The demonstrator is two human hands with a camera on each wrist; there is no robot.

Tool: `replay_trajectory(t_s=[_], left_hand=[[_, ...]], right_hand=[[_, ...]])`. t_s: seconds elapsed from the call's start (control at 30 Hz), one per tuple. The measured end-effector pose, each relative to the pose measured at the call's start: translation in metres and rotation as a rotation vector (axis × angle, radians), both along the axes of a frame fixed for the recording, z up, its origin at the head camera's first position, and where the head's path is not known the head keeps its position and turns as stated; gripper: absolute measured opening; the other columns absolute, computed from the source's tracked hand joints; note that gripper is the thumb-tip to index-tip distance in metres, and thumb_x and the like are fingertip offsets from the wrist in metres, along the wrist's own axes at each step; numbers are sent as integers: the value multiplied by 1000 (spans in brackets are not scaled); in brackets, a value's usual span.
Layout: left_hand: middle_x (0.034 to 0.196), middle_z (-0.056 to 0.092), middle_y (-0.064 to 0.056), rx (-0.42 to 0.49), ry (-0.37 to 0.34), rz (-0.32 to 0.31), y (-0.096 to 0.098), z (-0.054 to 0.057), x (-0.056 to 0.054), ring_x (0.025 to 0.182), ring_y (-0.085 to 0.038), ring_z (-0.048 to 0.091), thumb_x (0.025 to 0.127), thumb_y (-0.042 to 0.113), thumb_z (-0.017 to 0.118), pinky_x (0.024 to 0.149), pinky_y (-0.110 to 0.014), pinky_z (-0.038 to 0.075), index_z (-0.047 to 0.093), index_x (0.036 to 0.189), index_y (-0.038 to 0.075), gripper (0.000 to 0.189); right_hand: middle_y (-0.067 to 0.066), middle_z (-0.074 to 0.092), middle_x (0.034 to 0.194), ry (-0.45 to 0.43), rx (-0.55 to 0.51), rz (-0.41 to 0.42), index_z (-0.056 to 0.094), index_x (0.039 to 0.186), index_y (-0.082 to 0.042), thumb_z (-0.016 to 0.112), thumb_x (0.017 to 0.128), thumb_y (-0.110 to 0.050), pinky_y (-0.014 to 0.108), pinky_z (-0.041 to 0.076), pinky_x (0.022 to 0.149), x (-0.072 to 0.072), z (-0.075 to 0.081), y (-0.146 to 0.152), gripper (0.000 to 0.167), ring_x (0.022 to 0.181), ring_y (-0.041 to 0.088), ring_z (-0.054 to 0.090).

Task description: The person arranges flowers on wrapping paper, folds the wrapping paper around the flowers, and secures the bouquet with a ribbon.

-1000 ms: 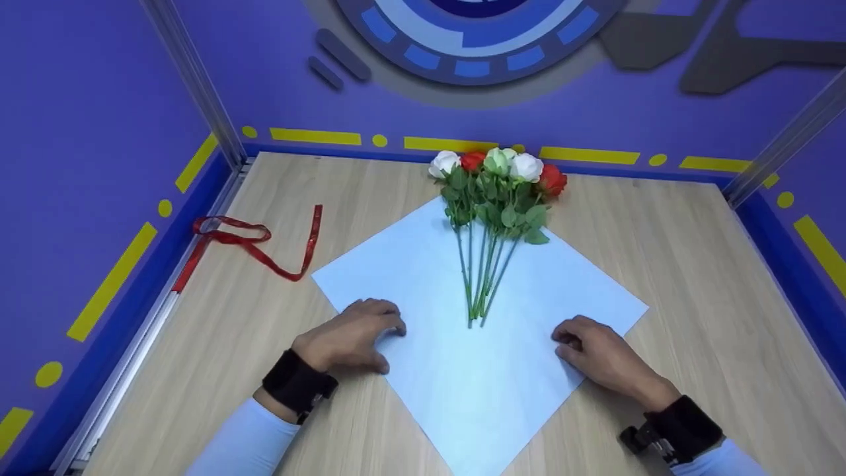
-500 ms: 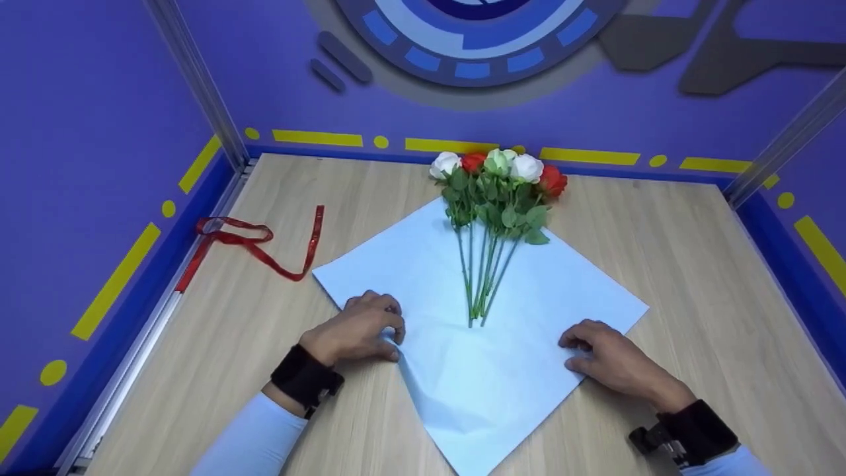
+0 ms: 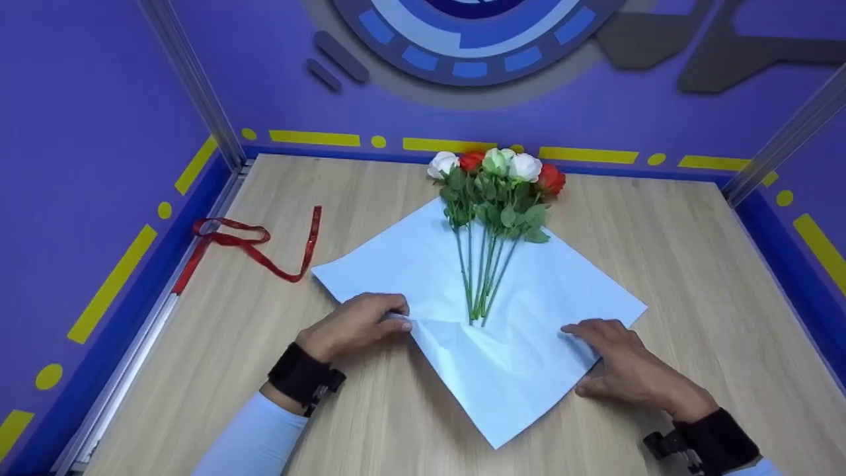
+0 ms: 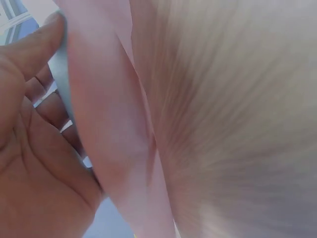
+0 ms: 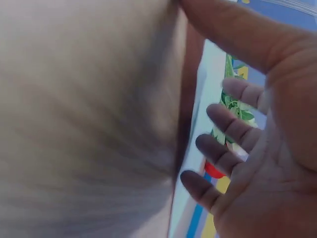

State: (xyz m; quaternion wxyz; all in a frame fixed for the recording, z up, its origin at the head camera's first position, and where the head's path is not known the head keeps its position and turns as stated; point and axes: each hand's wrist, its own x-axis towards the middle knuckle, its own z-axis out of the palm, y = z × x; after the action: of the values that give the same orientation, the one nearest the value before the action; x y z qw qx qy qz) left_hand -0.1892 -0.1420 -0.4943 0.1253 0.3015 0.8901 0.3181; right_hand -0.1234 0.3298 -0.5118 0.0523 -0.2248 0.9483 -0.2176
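A square sheet of pale wrapping paper [image 3: 403, 264] lies cornerwise on the wooden table, its near part lifted and creased. My left hand [image 3: 353, 325] pinches the lower left edge between thumb and fingers; in the left wrist view the raised paper [image 4: 106, 114] curves away from that thumb [image 4: 42, 44]. On the far half of the sheet lie several long-stemmed artificial roses [image 3: 496, 192] in white, red and pale green. My right hand [image 3: 628, 367] is at the lower right edge, fingers over the paper and thumb apart below. In the right wrist view its fingers [image 5: 220, 126] are spread.
A red ribbon [image 3: 254, 244] lies loosely looped on the left of the table [image 3: 694, 277], one end over the left edge. Blue-purple panels [image 3: 99, 99] with yellow marks stand at the back and both sides.
My left hand has taken hold of the paper's edge and raised it, so the near corner has shifted away and to the right. My right hand has moved slightly nearer, its thumb spreading.
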Motion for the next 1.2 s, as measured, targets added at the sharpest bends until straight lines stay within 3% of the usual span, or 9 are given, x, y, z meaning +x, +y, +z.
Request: replay_trajectory(t_s=[0.07,0.17,0.3,0.5,0.73,0.83,0.93,1.0,1.2], left_hand=[[82,52,12,3,-1,6,0,1,0,80,-10,53,104,28,69,75,-27,47,64,96,21,12],[83,54,12,7,-5,8,-1,2,-2,81,-10,54,105,29,68,76,-27,47,64,98,21,11],[84,53,11,16,-13,11,-2,0,-4,81,-10,54,106,29,66,76,-27,47,63,100,21,10],[85,50,12,30,-36,50,-5,-3,-7,81,-10,53,108,32,62,74,-27,45,62,105,21,11],[88,54,8,118,-45,87,-9,-7,-12,85,-11,54,112,43,47,79,-30,47,64,120,22,28],[99,67,5,132,-45,113,-11,-9,-14,94,-12,63,108,50,54,87,-36,52,66,125,21,36],[112,74,2,81,-32,156,-12,-10,-15,102,-14,66,101,48,68,92,-39,55,68,128,19,40],[112,74,3,33,-20,193,-13,-11,-16,101,-13,66,99,42,74,90,-39,55,70,125,18,35],[82,59,5,-43,15,284,-14,-16,-18,79,-15,54,101,28,73,75,-34,47,69,96,16,14]], right_hand=[[8,64,136,87,-10,29,70,135,-20,93,76,-19,55,43,103,0,-3,1,63,129,34,55],[2,71,124,226,-76,80,80,114,-21,87,83,-7,31,47,102,-4,-7,3,35,120,27,61],[-1,74,119,233,-213,71,80,97,-24,81,90,-2,6,39,101,-8,-9,6,23,117,20,66],[-9,75,101,55,-275,-138,75,103,-27,67,104,-16,16,49,81,-12,-7,9,14,93,1,65],[-5,56,80,-8,-271,-285,67,96,-18,61,109,-28,25,40,65,-23,-8,4,17,71,7,50],[-4,51,76,-21,-264,-323,66,95,-15,60,109,-31,25,38,62,-28,-8,2,22,67,8,47],[-4,50,75,-17,-249,-349,66,93,-14,60,109,-32,25,38,61,-32,-9,-1,24,66,8,47],[-4,51,74,-3,-229,-360,65,92,-13,60,109,-31,25,38,61,-35,-10,-2,25,66,9,47],[-1,52,72,37,-180,-417,64,91,-10,61,108,-34,28,39,61,-43,-12,-6,30,68,16,49]])
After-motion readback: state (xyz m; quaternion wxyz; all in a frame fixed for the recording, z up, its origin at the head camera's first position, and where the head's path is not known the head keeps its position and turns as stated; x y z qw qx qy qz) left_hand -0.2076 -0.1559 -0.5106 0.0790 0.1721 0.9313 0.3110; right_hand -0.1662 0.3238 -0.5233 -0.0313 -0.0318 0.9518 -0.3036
